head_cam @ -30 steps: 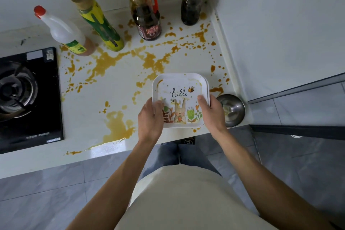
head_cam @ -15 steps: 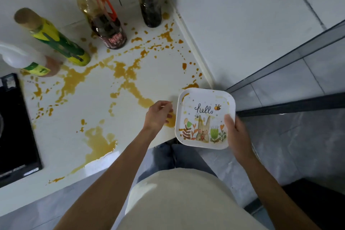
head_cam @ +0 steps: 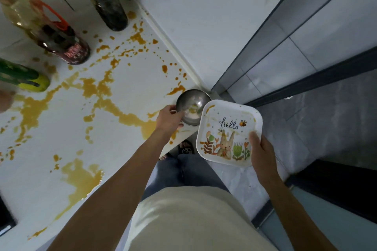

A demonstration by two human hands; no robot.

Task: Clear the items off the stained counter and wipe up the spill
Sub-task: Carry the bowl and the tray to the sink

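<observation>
The right hand [head_cam: 263,153] holds the square plate [head_cam: 229,131] by its near corner, thumb curled over the rim. The plate is off the worktop [head_cam: 67,128], out over the floor, face up. It tilts a little, and the word on it reads the right way round for the person.

The left hand [head_cam: 169,119] is at the small metal bowl [head_cam: 192,106]. Its fingers curl round the bowl's near rim, so it looks like it has hold of it. The bowl sits upright at the worktop's corner, just beside the plate, open side up, with a bit of yellow mess inside.

Past the left hand, orange spill [head_cam: 114,96] runs all over the worktop. Farther off stand a dark bottle [head_cam: 111,6], a bottle with an orange handle [head_cam: 53,32] and a green and yellow bottle [head_cam: 24,77], all upright.

I think the job has only begun. One plate is off; the bowl and bottles must go, and no wiping is done.
</observation>
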